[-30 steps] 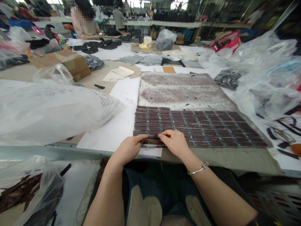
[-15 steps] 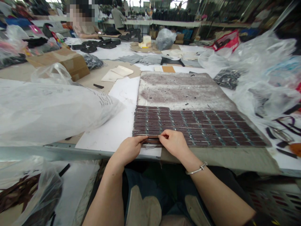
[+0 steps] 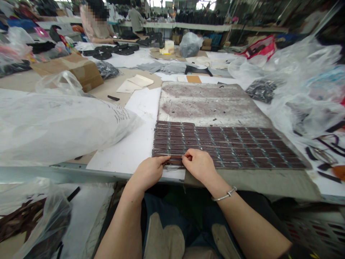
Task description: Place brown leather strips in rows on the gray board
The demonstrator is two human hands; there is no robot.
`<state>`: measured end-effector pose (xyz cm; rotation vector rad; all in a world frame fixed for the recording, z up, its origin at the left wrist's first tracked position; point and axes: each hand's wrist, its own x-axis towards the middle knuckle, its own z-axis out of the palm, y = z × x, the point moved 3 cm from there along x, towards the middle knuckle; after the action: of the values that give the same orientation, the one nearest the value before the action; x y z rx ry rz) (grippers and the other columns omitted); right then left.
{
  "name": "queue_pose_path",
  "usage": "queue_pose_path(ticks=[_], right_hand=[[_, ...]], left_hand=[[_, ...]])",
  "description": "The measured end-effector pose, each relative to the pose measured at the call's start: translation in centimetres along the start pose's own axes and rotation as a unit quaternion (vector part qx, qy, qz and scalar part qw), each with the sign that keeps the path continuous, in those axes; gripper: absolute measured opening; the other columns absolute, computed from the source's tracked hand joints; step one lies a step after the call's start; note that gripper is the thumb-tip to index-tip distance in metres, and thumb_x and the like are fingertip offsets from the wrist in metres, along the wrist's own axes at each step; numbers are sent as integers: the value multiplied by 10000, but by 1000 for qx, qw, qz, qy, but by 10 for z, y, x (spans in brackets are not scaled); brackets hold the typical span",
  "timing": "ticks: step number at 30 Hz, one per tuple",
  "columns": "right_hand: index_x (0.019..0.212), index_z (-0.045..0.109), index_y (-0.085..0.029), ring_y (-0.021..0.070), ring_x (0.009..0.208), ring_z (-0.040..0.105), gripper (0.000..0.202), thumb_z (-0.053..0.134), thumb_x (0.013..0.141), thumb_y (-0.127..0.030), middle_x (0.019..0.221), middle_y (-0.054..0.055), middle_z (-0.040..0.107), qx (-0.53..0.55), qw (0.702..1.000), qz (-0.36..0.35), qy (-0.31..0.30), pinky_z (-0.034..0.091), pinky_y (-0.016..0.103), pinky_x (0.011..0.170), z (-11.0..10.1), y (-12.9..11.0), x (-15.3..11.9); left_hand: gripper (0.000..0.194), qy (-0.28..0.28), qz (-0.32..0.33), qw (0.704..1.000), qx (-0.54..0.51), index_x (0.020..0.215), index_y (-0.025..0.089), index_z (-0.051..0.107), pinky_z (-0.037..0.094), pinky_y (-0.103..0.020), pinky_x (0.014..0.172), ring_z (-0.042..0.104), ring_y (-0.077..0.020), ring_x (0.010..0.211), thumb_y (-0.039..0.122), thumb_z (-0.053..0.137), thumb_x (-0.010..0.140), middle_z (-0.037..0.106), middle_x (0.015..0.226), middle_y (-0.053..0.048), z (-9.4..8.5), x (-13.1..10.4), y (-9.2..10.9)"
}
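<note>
Roughly half done, by look: dark brown leather strips [image 3: 229, 147] fill near half of grey stained board [image 3: 210, 100] at frame centre — far half bare. Left hand [image 3: 147, 173] and right hand [image 3: 199, 166], fingers pinched together on one brown strip [image 3: 175, 160] at front row's left end.

Cardboard box [image 3: 78, 70] beside clear plastic bags [image 3: 54, 122]

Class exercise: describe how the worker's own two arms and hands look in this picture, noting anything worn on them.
Both forearms are bare, with no sleeves or gloves in view. The left hand wears nothing visible. The right hand has bare fingers, and a thin silver bangle with a small clasp circles its wrist. No watch, rings or markings show.
</note>
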<state>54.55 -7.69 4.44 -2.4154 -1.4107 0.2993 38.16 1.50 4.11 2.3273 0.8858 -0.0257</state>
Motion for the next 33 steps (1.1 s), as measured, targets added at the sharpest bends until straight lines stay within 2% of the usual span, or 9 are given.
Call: queue_pose_path(ticks=[14,17,20,23,27,31,33], right_hand=[[711,626,-241,151,694,567,132,533,777,-308,751,-7,655,3,1000,4,-7,329,260,588,-2,0,1],[781,638,-246,141,672,565,103,553,771,-302,726,-21,643,26,1000,8,2,348,257,590,-8,6,2],[921,658,-250,142,717,581,184,527,791,-260,760,-19,644,42,998,-18,34,396,259,657,-16,12,2],[989,684,-257,145,836,599,267,476,828,-209,925,4,649,35,995,-79,46,427,257,753,-18,13,-2],[1060,688,-282,149,870,599,329,442,857,-200,1048,24,616,-27,988,-150,1,449,255,740,-12,8,-9],[1050,697,-283,152,861,594,338,425,868,-201,1038,34,608,-72,984,-165,-17,454,253,695,-8,3,-11],[1049,696,-280,152,859,592,334,424,870,-206,1047,33,605,-70,984,-165,-7,455,256,695,-8,2,-10]], left_hand=[[473,4,0,1000,0,1278,221,568,400,-351,1006,568,-227,1150,261,327,873,608,1255,-57,0,0,1],[468,2,-8,1000,-2,1272,232,573,404,-339,1000,574,-220,1143,266,332,873,615,1245,-49,0,0,1],[465,1,-14,1000,-9,1272,235,575,403,-332,1001,574,-217,1142,267,336,873,613,1247,-46,-1,-1,2],[469,5,-16,1000,-24,1267,227,579,396,-336,1011,570,-218,1148,253,340,864,613,1247,-47,-1,0,2],[460,16,-14,996,-88,1248,226,594,375,-304,1033,562,-188,1156,240,359,853,619,1241,-16,-3,1,-2],[424,65,-16,977,-201,1216,186,613,356,-316,1049,551,-191,1153,313,429,855,620,1244,-37,-10,1,-6],[405,97,-28,960,-261,1186,172,629,428,-310,958,592,-188,1043,324,476,843,664,1151,-58,-14,0,-6]])
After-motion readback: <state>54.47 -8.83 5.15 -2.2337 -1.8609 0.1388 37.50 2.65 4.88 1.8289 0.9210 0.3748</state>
